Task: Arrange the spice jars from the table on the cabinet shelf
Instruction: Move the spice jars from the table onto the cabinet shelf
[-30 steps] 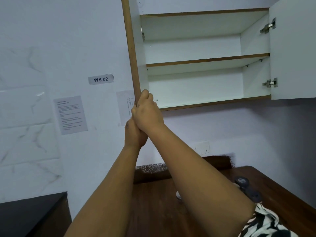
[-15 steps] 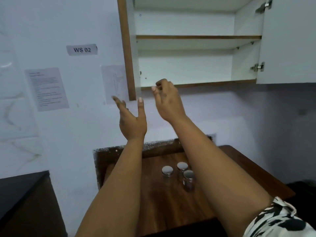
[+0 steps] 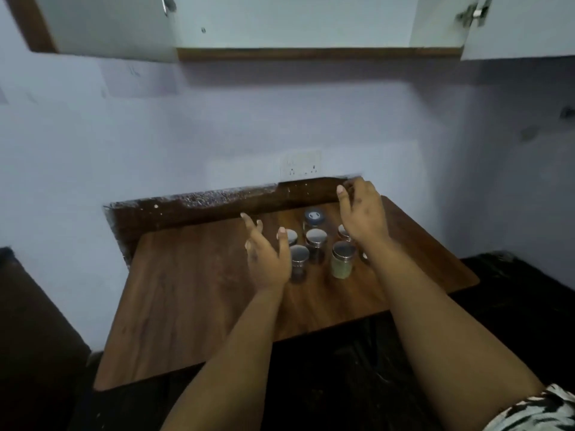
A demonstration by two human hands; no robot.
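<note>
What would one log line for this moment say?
phase: reaching | left hand: open, empty | right hand: open, empty | jars: on table | cabinet: open

So the spice jars sit bunched together on the surface, toward its back right part. One jar stands furthest back, a few in a row before it, and two more, and, nearest the front. The left hand hangs just left of the bunch, the right hand over its right side, hiding a jar or two. The cabinet hangs on the wall above, doors open either side.
</note>
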